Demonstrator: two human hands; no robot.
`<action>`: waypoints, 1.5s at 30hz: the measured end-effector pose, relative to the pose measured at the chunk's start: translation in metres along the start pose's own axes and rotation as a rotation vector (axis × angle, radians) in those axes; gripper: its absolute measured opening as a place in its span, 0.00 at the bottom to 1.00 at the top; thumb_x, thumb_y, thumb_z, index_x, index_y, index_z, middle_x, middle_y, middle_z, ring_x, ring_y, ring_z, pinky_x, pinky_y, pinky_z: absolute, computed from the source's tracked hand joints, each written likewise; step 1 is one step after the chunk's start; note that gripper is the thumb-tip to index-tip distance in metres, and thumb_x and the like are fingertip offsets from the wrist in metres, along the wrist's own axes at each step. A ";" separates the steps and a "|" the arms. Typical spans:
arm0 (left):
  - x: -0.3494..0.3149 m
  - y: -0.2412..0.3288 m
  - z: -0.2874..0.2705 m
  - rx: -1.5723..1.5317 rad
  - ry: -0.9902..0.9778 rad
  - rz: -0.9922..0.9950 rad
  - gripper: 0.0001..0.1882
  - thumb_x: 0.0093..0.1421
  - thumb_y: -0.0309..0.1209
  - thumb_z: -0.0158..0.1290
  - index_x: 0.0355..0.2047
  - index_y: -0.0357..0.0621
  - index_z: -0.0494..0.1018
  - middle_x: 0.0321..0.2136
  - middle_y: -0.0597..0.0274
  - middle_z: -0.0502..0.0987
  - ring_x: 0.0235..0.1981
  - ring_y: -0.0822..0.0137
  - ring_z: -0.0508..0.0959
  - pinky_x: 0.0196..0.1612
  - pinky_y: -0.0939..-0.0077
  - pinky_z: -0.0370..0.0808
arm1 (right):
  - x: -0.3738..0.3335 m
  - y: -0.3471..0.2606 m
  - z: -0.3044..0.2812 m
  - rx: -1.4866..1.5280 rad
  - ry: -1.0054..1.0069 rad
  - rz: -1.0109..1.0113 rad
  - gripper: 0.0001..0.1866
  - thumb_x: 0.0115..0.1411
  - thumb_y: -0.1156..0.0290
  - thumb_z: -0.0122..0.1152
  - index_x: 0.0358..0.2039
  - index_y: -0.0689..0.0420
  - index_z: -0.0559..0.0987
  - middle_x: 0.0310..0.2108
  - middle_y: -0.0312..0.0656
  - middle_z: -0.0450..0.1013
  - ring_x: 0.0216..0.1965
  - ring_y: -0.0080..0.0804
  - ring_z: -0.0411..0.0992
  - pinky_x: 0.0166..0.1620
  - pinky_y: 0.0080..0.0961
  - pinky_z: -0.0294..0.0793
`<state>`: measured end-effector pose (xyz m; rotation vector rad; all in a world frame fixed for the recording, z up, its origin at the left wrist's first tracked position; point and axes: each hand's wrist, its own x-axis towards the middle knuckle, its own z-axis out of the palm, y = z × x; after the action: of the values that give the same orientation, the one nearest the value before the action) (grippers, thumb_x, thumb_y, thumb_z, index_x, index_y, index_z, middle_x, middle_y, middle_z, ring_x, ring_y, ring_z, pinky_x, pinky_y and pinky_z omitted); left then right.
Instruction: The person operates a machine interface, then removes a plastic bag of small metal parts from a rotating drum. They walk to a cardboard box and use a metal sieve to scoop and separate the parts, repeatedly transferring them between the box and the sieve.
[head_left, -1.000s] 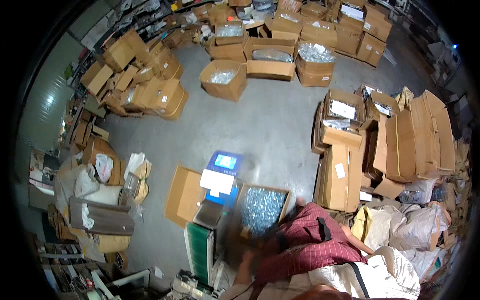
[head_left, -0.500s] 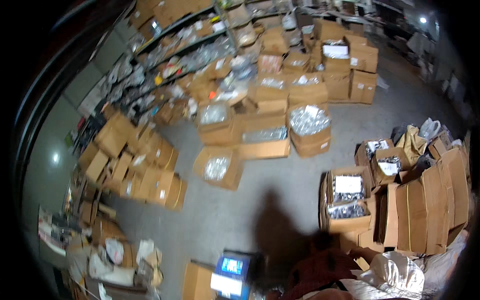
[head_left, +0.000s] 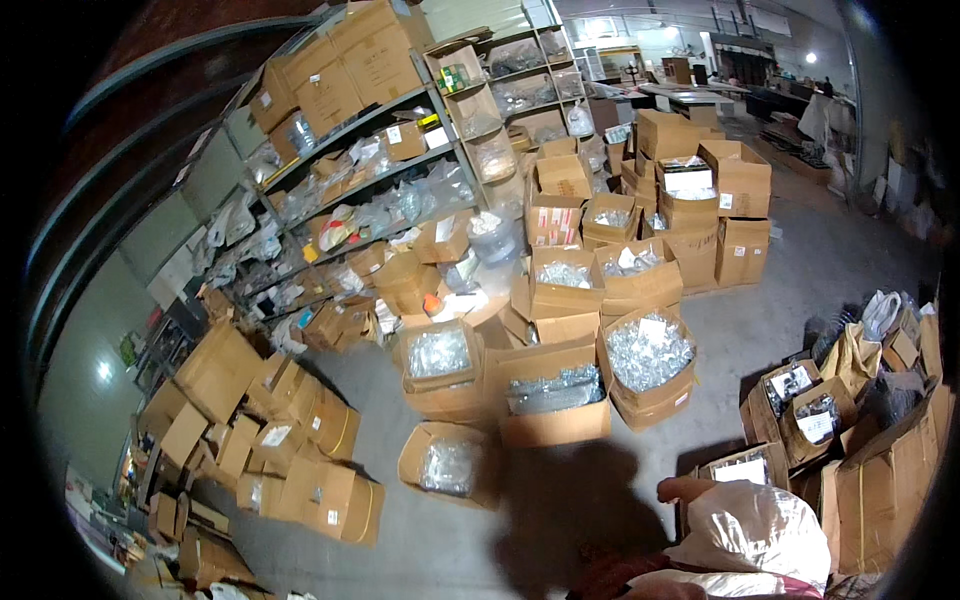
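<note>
At the lower right my right hand [head_left: 685, 488] shows beside the top of a shiny white plastic sack [head_left: 757, 525]. Its fingers look closed against the sack, though most of the grip is hidden. The sack bulges out in front of my dark red clothing. Of my left hand only a skin-toned patch may show at the lower edge, with no fingers to make out. Just beyond my right hand stands a carton [head_left: 740, 468] with a white sheet on top, partly covered by the sack.
Open cartons of clear-wrapped packs stand ahead, among them a wide carton [head_left: 556, 430] and a rounded one [head_left: 650, 390]. More cartons [head_left: 330, 500] are piled at left. Shelves [head_left: 370, 170] line the back left. Flattened cardboard [head_left: 890, 490] leans at right. Grey floor [head_left: 390, 400] shows between.
My view has tilted up and swung, so the shelves and far room show more. The blue-screened device and the carton beside it have left the lower edge. The white sack remains with me.
</note>
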<state>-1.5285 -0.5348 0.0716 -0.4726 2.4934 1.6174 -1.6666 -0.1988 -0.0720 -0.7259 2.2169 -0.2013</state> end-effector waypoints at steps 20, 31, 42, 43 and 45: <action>0.171 -0.038 -0.094 -0.133 0.492 -0.660 0.15 0.54 0.40 0.50 0.33 0.42 0.78 0.25 0.61 0.78 0.26 0.64 0.76 0.30 0.67 0.72 | 0.488 0.023 -0.324 -0.268 -0.064 0.130 0.43 0.48 0.53 0.63 0.59 0.65 0.59 0.59 0.57 0.57 0.57 0.51 0.60 0.54 0.48 0.66; -0.019 0.095 0.210 -0.560 0.856 -1.347 0.14 0.54 0.38 0.51 0.33 0.42 0.78 0.23 0.65 0.78 0.23 0.68 0.76 0.29 0.68 0.72 | 0.504 -0.001 -0.276 0.021 -0.111 -0.292 0.33 0.43 0.56 0.68 0.45 0.66 0.72 0.41 0.61 0.71 0.40 0.58 0.71 0.42 0.43 0.72; -0.060 0.096 0.418 -1.617 1.703 -0.853 0.14 0.61 0.35 0.51 0.41 0.37 0.74 0.31 0.61 0.78 0.29 0.70 0.76 0.34 0.76 0.72 | 0.158 -0.212 -0.213 -0.520 -0.836 -1.106 0.09 0.49 0.67 0.61 0.27 0.58 0.78 0.21 0.46 0.73 0.25 0.33 0.72 0.33 0.32 0.71; -0.065 0.089 0.400 -1.563 1.662 -0.734 0.14 0.61 0.36 0.51 0.41 0.38 0.73 0.29 0.64 0.76 0.29 0.71 0.75 0.33 0.75 0.72 | 0.148 -0.210 -0.194 -0.710 -0.732 -1.280 0.10 0.50 0.65 0.60 0.31 0.57 0.77 0.25 0.48 0.74 0.27 0.42 0.74 0.35 0.35 0.72; -0.103 0.086 0.396 -1.825 1.812 -0.389 0.20 0.61 0.37 0.51 0.49 0.38 0.67 0.36 0.60 0.74 0.37 0.66 0.74 0.36 0.71 0.74 | 0.070 -0.227 -0.150 -0.951 -0.786 -1.356 0.12 0.51 0.64 0.58 0.34 0.56 0.76 0.30 0.53 0.74 0.33 0.54 0.72 0.38 0.42 0.71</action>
<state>-1.4829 -0.1242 0.0102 1.3303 0.2823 -1.3814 -1.7140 -0.4379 0.0680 -2.2396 0.6747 0.4597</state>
